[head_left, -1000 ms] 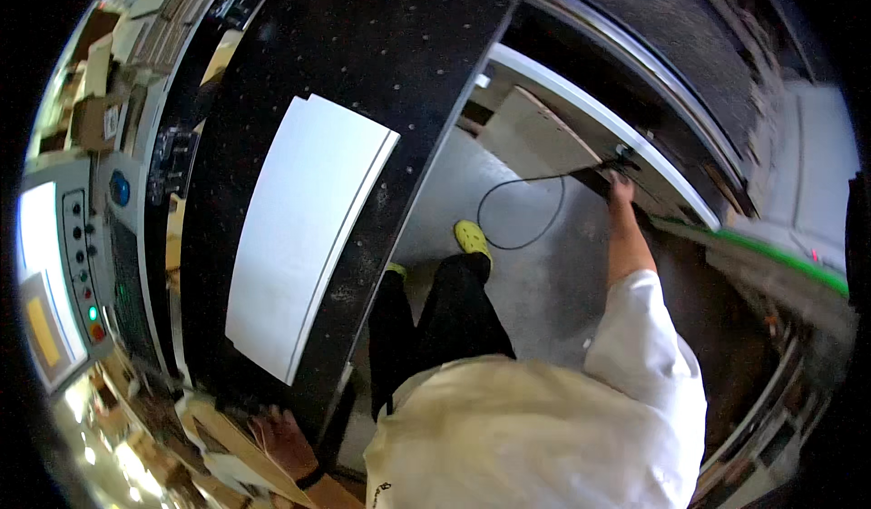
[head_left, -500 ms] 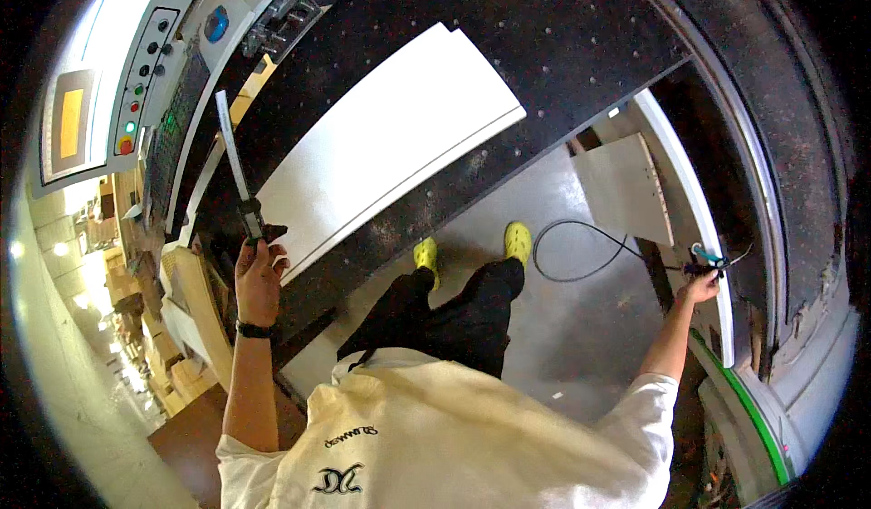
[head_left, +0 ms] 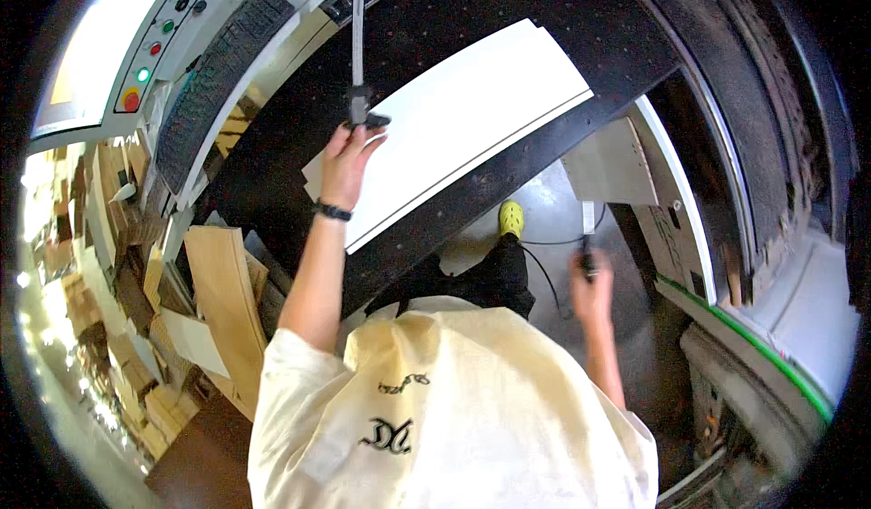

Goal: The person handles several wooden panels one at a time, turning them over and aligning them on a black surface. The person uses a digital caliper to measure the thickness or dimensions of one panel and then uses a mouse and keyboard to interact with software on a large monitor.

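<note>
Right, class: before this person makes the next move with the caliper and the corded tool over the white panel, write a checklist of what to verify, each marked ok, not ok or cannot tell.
1. Left hand grips the caliper at its slider: ok.
2. Caliper jaws seated on the white panel: cannot tell; the jaws are blurred.
3. Panel lies flat on the black machine bed: ok.
4. Right hand holds the corded tool: ok.
5. Cable free of the feet: not ok; it trails across the floor beside the yellow shoe.
</note>
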Demonstrator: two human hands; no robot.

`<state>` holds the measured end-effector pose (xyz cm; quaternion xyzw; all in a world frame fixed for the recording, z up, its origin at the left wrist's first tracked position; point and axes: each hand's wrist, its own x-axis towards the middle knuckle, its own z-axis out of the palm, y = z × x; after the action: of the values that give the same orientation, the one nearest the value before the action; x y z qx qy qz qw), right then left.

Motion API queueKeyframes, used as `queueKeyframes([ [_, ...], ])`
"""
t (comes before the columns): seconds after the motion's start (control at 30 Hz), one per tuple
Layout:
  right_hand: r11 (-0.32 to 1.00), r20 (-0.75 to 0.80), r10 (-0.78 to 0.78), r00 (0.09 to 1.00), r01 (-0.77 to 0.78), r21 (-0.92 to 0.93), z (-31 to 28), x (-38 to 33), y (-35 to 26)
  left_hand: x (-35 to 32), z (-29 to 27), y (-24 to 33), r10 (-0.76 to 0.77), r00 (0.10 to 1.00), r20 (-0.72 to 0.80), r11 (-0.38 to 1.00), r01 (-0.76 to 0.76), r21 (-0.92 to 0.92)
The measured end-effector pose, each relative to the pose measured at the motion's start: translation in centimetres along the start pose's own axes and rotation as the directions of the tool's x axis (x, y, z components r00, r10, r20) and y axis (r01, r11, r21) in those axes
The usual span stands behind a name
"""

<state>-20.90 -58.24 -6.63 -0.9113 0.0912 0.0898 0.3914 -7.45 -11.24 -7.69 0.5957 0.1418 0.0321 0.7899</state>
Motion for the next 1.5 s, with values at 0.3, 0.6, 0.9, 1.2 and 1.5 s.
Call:
queueKeyframes([
  [0.3,0.926,0.189,0.044,0.981,0.031,-0.376,9.5,-9.4,-19.2,1.0,0.4,-4.7,0.153,0.988,-0.018,0.979,-0.149,0.143],
  [0.6,0.925,-0.22,0.157,0.963,-0.221,-0.31,3.7,-2.1,-16.0,1.2,-0.7,-5.2,0.189,0.982,0.004,0.959,-0.186,0.213],
  [0.9,0.934,0.093,0.16,0.983,-0.121,-0.336,3.0,0.4,-16.7,1.5,-0.6,-3.7,0.178,0.984,0.001,0.936,-0.17,0.309],
  [1.2,0.841,-0.525,0.533,0.664,-0.349,0.413,-11.5,11.1,17.8,0.9,-1.3,-0.7,-0.043,0.988,-0.145,0.863,0.11,0.493],
  [1.5,0.824,-0.598,0.567,0.567,-0.389,0.412,-17.6,17.6,41.5,0.6,-2.2,1.0,-0.052,0.972,-0.23,0.785,0.182,0.592],
])
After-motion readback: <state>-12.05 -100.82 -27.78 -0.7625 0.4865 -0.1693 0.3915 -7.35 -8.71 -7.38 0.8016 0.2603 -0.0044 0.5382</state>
